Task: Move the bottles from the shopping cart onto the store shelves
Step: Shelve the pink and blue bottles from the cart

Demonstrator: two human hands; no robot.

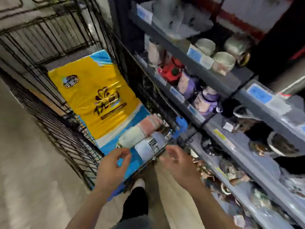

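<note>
Both hands empty, L hand (pixel 113 164) & R hand (pixel 177 160) loosely curled over cart (pixel 69 142) near end where bottles (pixel 149 146) lie sideways; prob rigid, slick, so grip mid-body.

- The shopping cart (pixel 69 129) is open on top, so a hand can go straight down into it.
- Its black wire sides wall it in on the left and right.
- A big yellow bag (pixel 94 96) lies flat across the middle of the cart.
- Bottles (pixel 142 134) lie at the near end of the cart, past the bag.
- The store shelves (pixel 219 85) stand just beside the cart's right side, crowded with jars and cups.
</note>
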